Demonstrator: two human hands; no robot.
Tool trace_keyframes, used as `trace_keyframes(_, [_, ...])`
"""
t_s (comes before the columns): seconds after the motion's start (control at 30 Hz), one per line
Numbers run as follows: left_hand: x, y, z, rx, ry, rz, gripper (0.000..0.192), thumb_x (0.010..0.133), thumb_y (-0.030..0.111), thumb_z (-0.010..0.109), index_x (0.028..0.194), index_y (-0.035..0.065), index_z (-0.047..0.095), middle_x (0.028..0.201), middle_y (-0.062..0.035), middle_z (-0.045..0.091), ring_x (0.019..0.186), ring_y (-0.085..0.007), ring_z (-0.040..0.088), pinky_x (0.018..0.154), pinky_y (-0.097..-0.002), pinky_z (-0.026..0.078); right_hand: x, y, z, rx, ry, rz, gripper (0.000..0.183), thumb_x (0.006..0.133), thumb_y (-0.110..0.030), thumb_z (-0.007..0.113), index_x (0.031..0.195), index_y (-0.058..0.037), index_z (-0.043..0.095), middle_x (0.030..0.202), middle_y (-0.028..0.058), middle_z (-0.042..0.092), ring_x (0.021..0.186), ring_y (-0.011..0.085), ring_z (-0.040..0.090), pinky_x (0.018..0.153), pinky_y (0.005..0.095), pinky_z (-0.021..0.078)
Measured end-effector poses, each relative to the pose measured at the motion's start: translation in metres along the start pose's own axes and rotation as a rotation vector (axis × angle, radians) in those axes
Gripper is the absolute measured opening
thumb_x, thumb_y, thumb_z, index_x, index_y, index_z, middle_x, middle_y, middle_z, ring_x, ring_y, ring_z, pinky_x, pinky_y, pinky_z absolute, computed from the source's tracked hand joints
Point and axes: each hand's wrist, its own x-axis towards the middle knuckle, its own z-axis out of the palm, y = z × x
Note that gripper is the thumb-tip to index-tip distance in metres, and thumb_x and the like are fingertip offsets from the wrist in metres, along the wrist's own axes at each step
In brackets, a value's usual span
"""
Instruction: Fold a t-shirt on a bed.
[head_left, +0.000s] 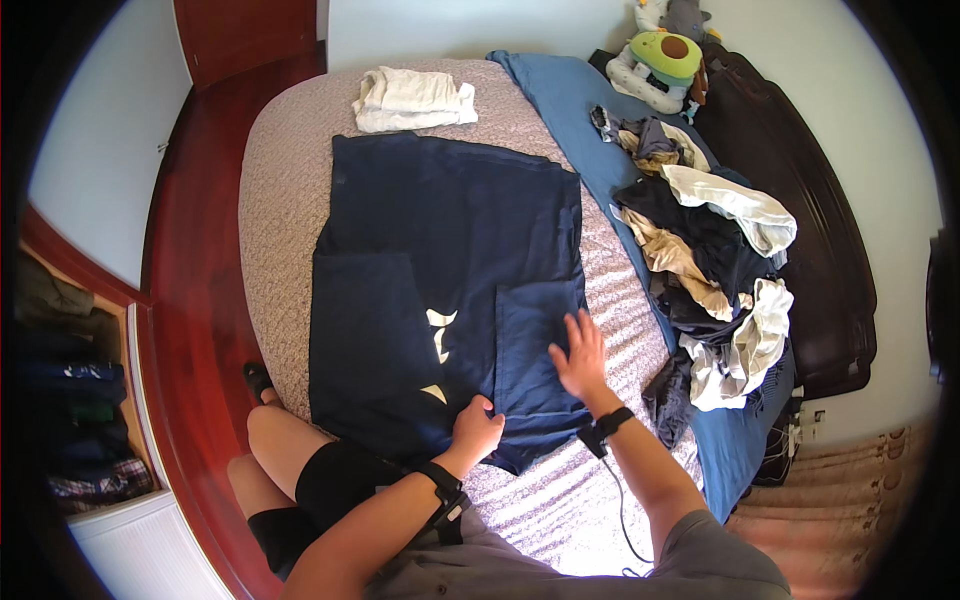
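A navy-blue shirt (457, 202) with a pale print lies spread on the bed, its neck end towards me. Both sleeves are folded inward over the body, the left one (360, 315) and the right one (529, 352). My left hand (476, 435) has its fingers curled at the shirt's near part, thumb and forefinger pinching the cloth beside the right sleeve's inner lower corner. Flat across the outer edge of that sleeve rests my right hand (581, 356), fingers apart and holding nothing. A black band with a device sits on each wrist.
Folded cream cloth (412, 99) lies beyond the shirt on the patterned bed sheet (281, 180). Rumpled clothes (697, 240) are heaped on blue bedding to the right, before a dark headboard (810, 210). Soft toys (667, 60) stand at the far right. A cable (622, 499) hangs near my right forearm.
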Motion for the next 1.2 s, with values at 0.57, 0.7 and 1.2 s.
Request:
trace_keyframes(0.57, [-0.035,0.073,-0.101,0.900,0.147,0.541,0.042,0.070,0.023,0.067,0.105,0.0043,0.052,0.102,-0.0144,0.050,0.098,-0.0314,0.049,0.078,-0.0434,0.043,0.043,-0.004,0.024,-0.095,-0.135,0.116,0.068,0.087,-0.051,0.041,0.140,-0.0101,0.027,0.146,0.0166,0.020,0.137,0.0308,0.014,0.110,0.0476,0.0106])
trace_keyframes(0.7, [-0.031,0.051,-0.180,1.077,0.225,0.333,0.035,0.069,0.023,0.068,0.095,0.0044,0.052,0.098,-0.0146,0.052,0.095,-0.0316,0.052,0.077,-0.0438,0.044,0.043,-0.017,0.033,-0.090,-0.088,0.174,0.070,0.086,-0.052,0.042,0.140,-0.0094,0.026,0.146,0.0160,0.020,0.137,0.0302,0.013,0.110,0.0480,0.0092])
trace_keyframes(1.2, [-0.044,-0.002,-0.243,1.468,0.155,0.440,0.019,0.068,0.020,0.064,0.082,0.0073,0.061,0.083,-0.0100,0.060,0.085,-0.0259,0.058,0.071,-0.0376,0.043,0.013,-0.182,0.061,0.619,-0.175,0.425,0.036,0.072,-0.023,0.065,0.099,0.0011,0.058,0.078,0.0139,0.065,0.072,0.0252,0.065,0.068,0.0344,0.0492])
